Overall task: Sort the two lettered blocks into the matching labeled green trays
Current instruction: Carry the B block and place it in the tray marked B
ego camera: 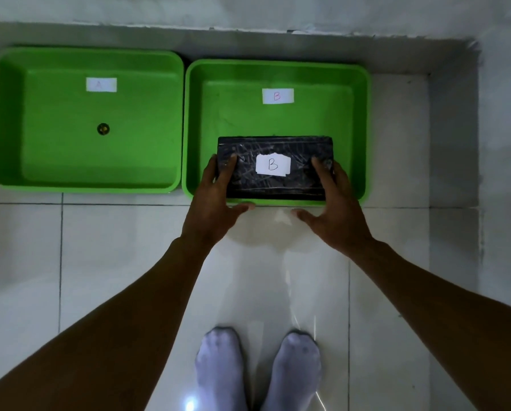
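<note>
The black block marked B (273,167) is over the near part of the green tray marked B (363,129). The left hand (215,197) and the right hand (334,203) squeeze its two short ends. A good way is to lower it flat, then open both hands together. The tray marked A (11,120) holds no block.

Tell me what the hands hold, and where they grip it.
Both hands, left and right, hold the black block marked B by its two short ends.
</note>
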